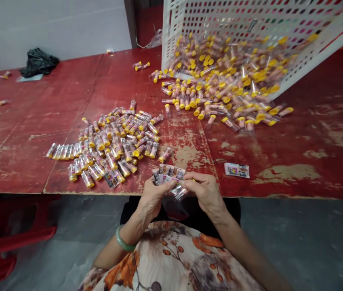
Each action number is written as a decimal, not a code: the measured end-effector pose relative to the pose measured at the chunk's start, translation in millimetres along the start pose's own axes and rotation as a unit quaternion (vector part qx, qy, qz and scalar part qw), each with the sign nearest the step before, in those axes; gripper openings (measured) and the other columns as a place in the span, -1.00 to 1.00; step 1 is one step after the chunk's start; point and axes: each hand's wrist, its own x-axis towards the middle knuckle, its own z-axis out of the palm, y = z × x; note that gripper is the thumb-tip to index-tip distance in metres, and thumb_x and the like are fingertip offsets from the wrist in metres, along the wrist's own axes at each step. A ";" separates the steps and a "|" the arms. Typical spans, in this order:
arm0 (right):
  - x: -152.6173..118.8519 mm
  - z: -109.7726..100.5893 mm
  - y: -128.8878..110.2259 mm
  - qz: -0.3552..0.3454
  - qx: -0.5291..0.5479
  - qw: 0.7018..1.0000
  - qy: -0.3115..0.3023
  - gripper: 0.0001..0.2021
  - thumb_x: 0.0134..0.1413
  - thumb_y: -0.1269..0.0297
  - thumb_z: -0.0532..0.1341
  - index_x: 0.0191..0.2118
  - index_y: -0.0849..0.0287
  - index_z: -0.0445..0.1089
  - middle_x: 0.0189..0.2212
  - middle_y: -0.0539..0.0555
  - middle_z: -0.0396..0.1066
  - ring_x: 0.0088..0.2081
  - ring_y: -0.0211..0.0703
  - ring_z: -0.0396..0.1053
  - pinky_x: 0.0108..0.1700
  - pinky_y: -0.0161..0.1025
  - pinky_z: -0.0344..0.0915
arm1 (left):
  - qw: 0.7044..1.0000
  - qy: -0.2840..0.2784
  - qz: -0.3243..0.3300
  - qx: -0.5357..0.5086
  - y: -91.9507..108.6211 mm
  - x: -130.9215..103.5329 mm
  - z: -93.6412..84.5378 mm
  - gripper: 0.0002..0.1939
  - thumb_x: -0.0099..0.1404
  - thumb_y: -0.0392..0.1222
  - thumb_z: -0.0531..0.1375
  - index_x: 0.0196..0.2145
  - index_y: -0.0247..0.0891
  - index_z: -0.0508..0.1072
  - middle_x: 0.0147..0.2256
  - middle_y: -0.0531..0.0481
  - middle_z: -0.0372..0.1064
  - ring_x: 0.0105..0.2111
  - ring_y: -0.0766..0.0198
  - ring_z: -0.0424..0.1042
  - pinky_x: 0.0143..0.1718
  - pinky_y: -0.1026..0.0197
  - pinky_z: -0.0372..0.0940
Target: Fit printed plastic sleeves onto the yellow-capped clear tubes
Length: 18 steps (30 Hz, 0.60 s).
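Observation:
Printed wrappers (169,173) are fanned out between my two hands at the table's front edge. My left hand (156,194) is closed on them, with its thumb on top. My right hand (204,190) pinches at their right side, where a bit of yellow shows by the fingertips; what it grips is partly hidden. Left of my hands lies a heap of wrapped tubes (116,137) with yellow caps, some lined up in a row. A small stack of wrappers (237,170) lies to the right.
A white perforated basket (167,40) lies tipped at the back right, with yellow-capped tubes (216,89) spilling onto the red table (68,93). A black plastic bag (39,61) lies at the back left. Red stools (22,236) stand below left.

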 end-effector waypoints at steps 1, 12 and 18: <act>3.4 -1.7 -1.8 0.020 0.009 1.000 -0.018 -0.87 -0.24 0.25 0.30 -0.60 0.20 0.43 -0.73 -0.07 0.30 -0.65 -0.31 0.22 -0.57 -0.36 0.19 | 1.000 -0.007 -0.009 -0.002 1.7 0.3 -0.2 -0.62 -0.14 -0.20 0.45 -0.33 -0.37 0.52 -0.41 -0.06 0.49 -0.48 0.29 0.44 -0.42 0.24 0.37; 11.1 -18.4 -30.8 -0.048 -0.145 0.980 -0.129 -0.87 -0.17 0.25 0.27 -0.55 0.21 0.46 -0.66 -0.03 0.37 -0.60 -0.31 0.26 -0.57 -0.40 0.17 | 1.000 -0.018 -0.002 0.017 2.4 5.4 -2.3 -0.59 -0.21 -0.30 0.46 -0.33 -0.37 0.51 -0.37 -0.08 0.52 -0.42 0.24 0.48 -0.29 0.17 0.39; -16.2 -49.8 -10.6 -0.127 -0.040 0.991 -0.023 -0.81 0.01 0.22 0.26 -0.24 0.15 0.49 -0.37 0.05 0.43 -0.50 -0.30 0.30 -0.55 -0.37 0.20 | 0.999 0.008 0.001 -0.034 3.4 4.2 3.1 -0.54 -0.19 -0.29 0.46 -0.26 -0.33 0.50 -0.29 -0.09 0.53 -0.35 0.19 0.50 -0.20 0.10 0.39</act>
